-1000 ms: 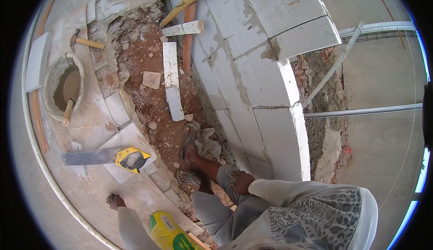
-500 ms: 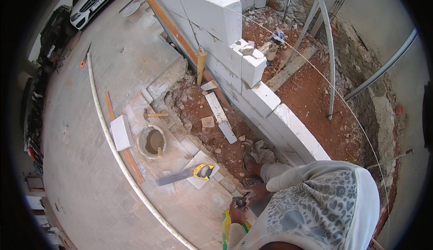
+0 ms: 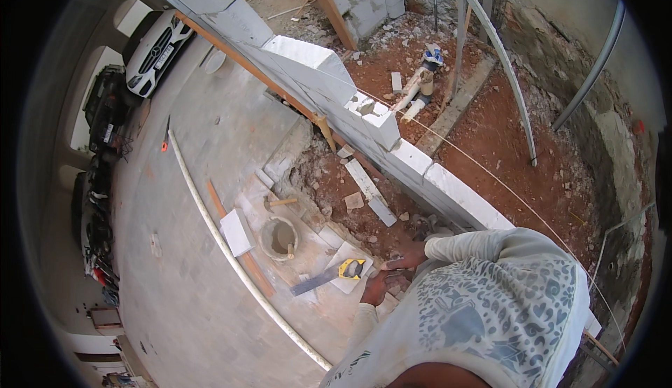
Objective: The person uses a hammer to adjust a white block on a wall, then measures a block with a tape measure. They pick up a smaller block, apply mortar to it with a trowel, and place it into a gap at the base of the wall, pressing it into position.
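Observation:
My left hand (image 3: 374, 290) is low over the paving edge, just right of the hand saw (image 3: 350, 269) with its yellow and black handle. Close beyond it, my right hand (image 3: 407, 256) reaches in from the right with fingers stretched toward the left one. Nothing shows clearly in either hand, and both look open, though small detail is hard to make out. The saw lies flat, its handle on a pale slab (image 3: 345, 286). To its left stands a round bucket (image 3: 262, 246) of grey mortar with a stick-like handle at its rim.
A low white block wall (image 3: 458, 190) runs diagonally ahead, with a taut string (image 3: 490, 171) beside it. A hammer (image 3: 280, 202), a white block (image 3: 238, 232), a wooden strip (image 3: 260, 276) and a long white pipe (image 3: 224, 243) lie on the paving. Parked cars (image 3: 155, 52) stand far left.
The view has swung, so the scene sits further right and the car lower. My hands have moved up toward the saw handle; the dark thing in my left hand and the yellow-green bag no longer show.

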`<state>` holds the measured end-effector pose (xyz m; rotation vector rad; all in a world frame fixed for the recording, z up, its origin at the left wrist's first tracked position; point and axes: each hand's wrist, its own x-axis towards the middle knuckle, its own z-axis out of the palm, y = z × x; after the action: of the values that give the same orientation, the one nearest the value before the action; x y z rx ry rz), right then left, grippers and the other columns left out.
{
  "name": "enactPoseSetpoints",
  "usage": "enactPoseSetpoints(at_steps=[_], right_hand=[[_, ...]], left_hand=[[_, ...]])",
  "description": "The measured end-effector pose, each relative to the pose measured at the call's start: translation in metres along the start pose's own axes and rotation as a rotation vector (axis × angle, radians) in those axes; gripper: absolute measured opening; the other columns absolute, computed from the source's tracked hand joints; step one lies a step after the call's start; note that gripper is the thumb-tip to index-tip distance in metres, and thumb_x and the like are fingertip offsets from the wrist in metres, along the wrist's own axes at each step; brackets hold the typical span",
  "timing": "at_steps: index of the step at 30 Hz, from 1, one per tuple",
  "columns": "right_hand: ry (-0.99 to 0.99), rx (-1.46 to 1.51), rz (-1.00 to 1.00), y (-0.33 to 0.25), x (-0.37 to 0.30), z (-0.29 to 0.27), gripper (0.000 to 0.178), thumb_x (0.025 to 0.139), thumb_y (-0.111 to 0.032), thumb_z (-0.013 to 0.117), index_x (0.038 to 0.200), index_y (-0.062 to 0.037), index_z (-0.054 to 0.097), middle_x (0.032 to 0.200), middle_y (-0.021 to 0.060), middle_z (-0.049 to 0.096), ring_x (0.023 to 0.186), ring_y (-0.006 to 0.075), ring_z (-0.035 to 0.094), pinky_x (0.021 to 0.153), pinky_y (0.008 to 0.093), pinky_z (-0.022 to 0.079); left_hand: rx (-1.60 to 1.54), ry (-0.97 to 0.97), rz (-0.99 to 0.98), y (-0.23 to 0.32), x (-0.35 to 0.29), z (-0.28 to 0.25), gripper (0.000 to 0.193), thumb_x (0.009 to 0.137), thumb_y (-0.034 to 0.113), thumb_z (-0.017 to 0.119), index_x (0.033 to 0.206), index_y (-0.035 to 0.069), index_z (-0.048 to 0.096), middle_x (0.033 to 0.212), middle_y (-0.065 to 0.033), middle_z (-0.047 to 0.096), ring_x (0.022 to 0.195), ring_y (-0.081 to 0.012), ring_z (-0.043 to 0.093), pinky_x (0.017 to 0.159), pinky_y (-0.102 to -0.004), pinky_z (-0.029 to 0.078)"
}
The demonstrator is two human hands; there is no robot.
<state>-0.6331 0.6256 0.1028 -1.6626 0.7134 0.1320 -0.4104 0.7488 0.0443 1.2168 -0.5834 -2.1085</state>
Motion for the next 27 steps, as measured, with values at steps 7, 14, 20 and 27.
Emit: enactPoseSetpoints(at_steps=[7,14,20,27], right_hand=[[0.149,-0.145,-0.033,-0.002,0.022,-0.083,0.079,0.085,-0.073,0.058,0.102,0.003,0.071,0.094,0.0265,0.071,0.083,0.0381,0.069,0.077,0.0484,0.052],[0.304,0.193,0.049,-0.043,-0.024,-0.132,0.044,0.09,-0.041,0.064,0.116,-0.0055,0.06,0.092,0.0231,0.07,0.09,0.0383,0.068,0.08,0.0483,0.052],[0.683,-0.019,0.118,-0.007,-0.072,-0.119,0.041,0.092,-0.036,0.059,0.118,-0.005,0.062,0.104,0.0269,0.069,0.099,0.0467,0.065,0.087,0.0519,0.05],[0.922,-0.079,0.573,-0.008,-0.153,-0.085,0.032,0.098,-0.035,0.057,0.097,-0.0069,0.071,0.087,0.0233,0.07,0.086,0.0443,0.067,0.077,0.0505,0.052]], left_hand=[[0.303,0.133,-0.076,0.113,0.055,0.01,0.035,0.107,0.035,0.054,0.122,0.004,0.06,0.114,-0.0109,0.069,0.103,-0.0222,0.07,0.088,-0.0325,0.056],[0.193,0.251,0.237,0.231,0.098,0.013,0.022,0.103,0.03,0.065,0.102,0.009,0.059,0.096,-0.0053,0.067,0.09,-0.0179,0.07,0.081,-0.0336,0.059],[0.32,0.186,0.421,0.351,0.13,0.022,0.027,0.103,0.032,0.065,0.11,0.006,0.061,0.095,-0.0042,0.072,0.078,-0.0139,0.072,0.069,-0.0258,0.057],[0.159,0.056,0.442,0.424,0.208,0.031,0.034,0.1,0.038,0.068,0.115,0.008,0.064,0.094,0.001,0.068,0.076,-0.0108,0.067,0.067,-0.0243,0.052]])
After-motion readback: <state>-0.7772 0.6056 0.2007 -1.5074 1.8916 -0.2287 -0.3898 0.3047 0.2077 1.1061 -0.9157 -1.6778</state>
